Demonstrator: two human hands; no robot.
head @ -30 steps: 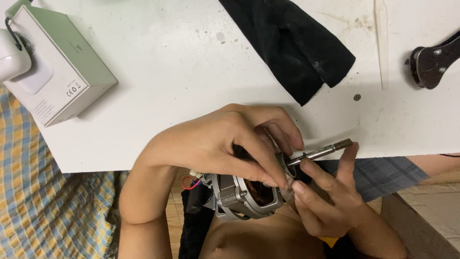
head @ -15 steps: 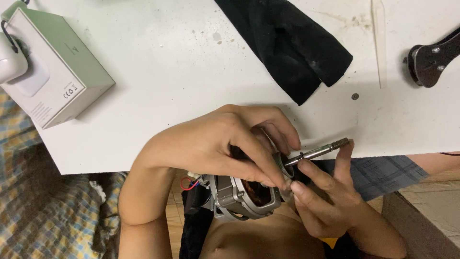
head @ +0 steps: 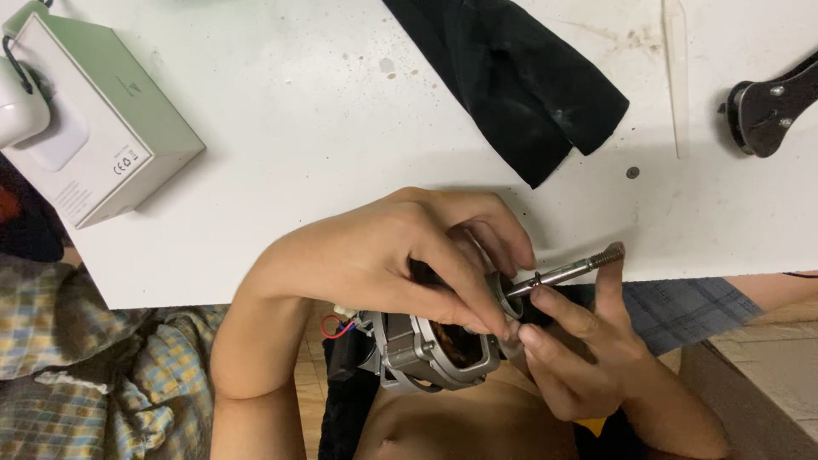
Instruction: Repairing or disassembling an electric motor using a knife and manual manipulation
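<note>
The electric motor, a grey metal housing with copper windings showing inside, was held just below the near edge of the white desk, over the person's lap. The left hand lay curled over the top of the motor, its fingers closed around the shaft end, with the fingertips pressed onto a dark ring that sat around the shaft. The right hand came up from beneath the motor's right side; its fingers were partly closed, propping the steel shaft from below, with one fingertip touching the threaded tip. The shaft stuck out of the motor to the right and slightly upward, reaching the desk's edge. Red and blue wires showed at the motor's left end.

Far above the motor, a black cloth lay on the desk. Well to the motor's upper left stood a pale green box with a white device beside it. At the motor's far upper right lay a dark metal tool. A checked fabric lay left of the motor, off the desk.
</note>
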